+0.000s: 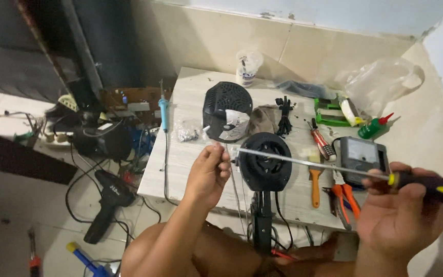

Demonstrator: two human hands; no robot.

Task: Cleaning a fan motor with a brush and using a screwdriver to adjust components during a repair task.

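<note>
Two hands bracket the round black plastic motor housing (265,161) at the centre of the frame. At lower right, the right hand (403,215) is closed around the black-and-yellow handle of a long thin-shafted screwdriver (365,172), whose steel shaft runs almost level leftward, its tip at the housing's upper left edge. Just left of that tip, the left hand (208,174) pinches something too small to make out. Of the two, the left hand is nearer the housing, above the pale wood-grain table (180,159).

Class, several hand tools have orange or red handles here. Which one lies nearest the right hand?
The orange-handled pliers, just left of the right hand; the orange brush and red screwdriver lie farther away.
</note>
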